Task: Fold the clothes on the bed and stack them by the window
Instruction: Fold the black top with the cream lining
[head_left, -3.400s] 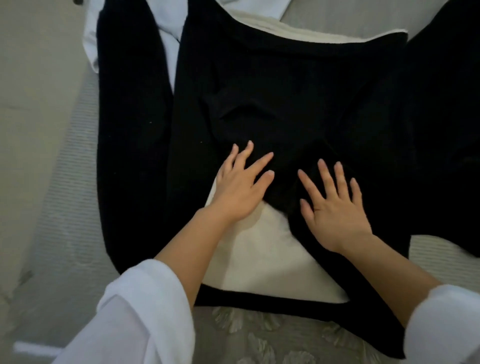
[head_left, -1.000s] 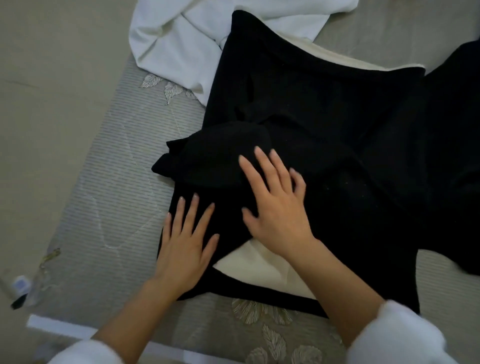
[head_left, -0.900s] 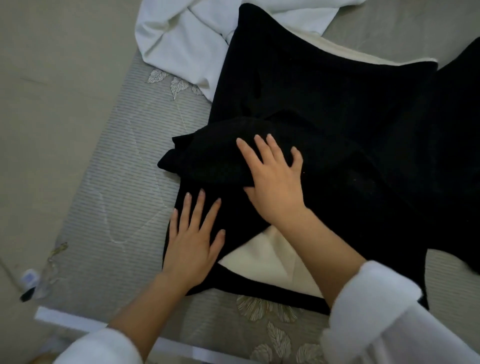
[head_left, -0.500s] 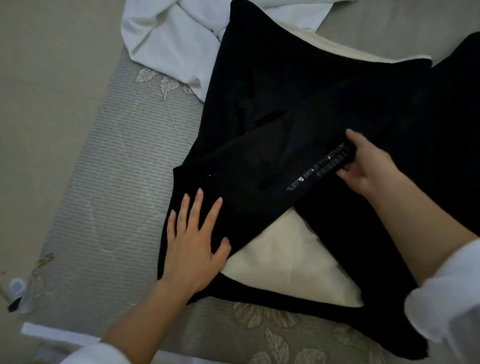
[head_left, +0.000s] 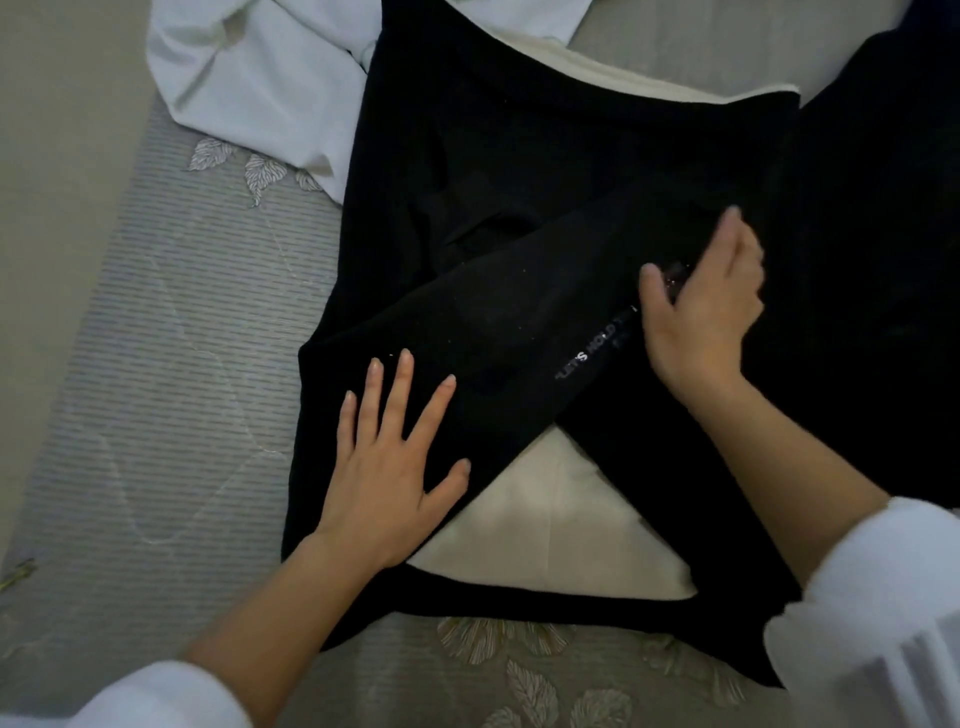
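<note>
I see my left hand (head_left: 387, 467) flat, fingers spread, on the black top (head_left: 519, 156) on the bed (head_left: 182, 364). My right hand (head_left: 701, 306) is on its crossed-over sleeve (head_left: 493, 322) (too blurred to tell the grip). A white garment (head_left: 260, 78) lies beyond.

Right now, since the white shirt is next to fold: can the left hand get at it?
Probably yes. The left hand lies flat on the black top; the white shirt lies farther up the mattress on the same side, its near part uncovered.
</note>
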